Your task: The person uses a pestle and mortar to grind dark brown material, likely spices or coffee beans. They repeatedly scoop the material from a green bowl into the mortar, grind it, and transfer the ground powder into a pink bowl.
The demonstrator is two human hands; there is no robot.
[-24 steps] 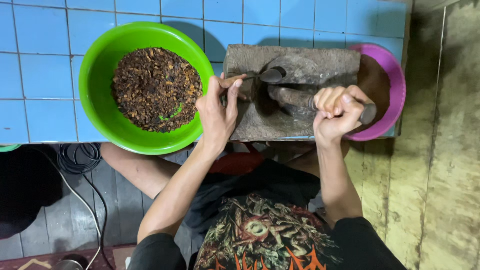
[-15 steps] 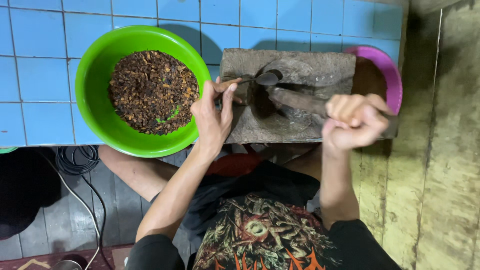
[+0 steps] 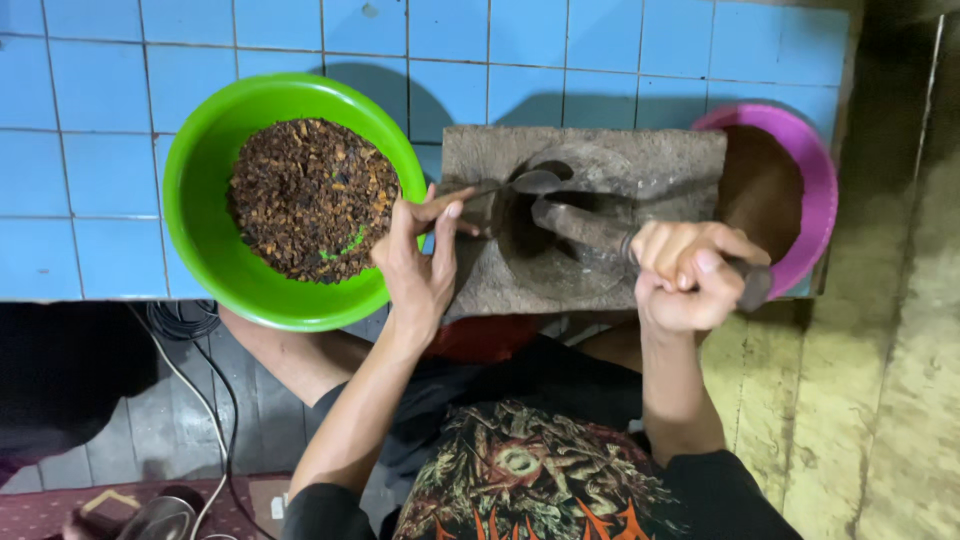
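My left hand (image 3: 420, 262) grips the wooden handle of a metal spoon (image 3: 505, 187), whose bowl rests at the rim of the hollow in a grey stone mortar block (image 3: 660, 165). My right hand (image 3: 690, 272) is closed around a long dark pestle (image 3: 585, 226) that lies slanted in the hollow. A green bowl (image 3: 200, 215) filled with dark brown chopped bits stands to the left of the block, close to my left hand.
A pink bowl (image 3: 815, 190) with brown powder sits at the right end of the block. Everything rests on a blue tiled surface (image 3: 80, 130). Cables (image 3: 185, 370) trail on the floor below, and a worn yellowish wall (image 3: 890, 380) stands at right.
My right hand has pulled the pestle back toward me and to the right. My left hand with the spoon has stayed at the hollow's left rim.
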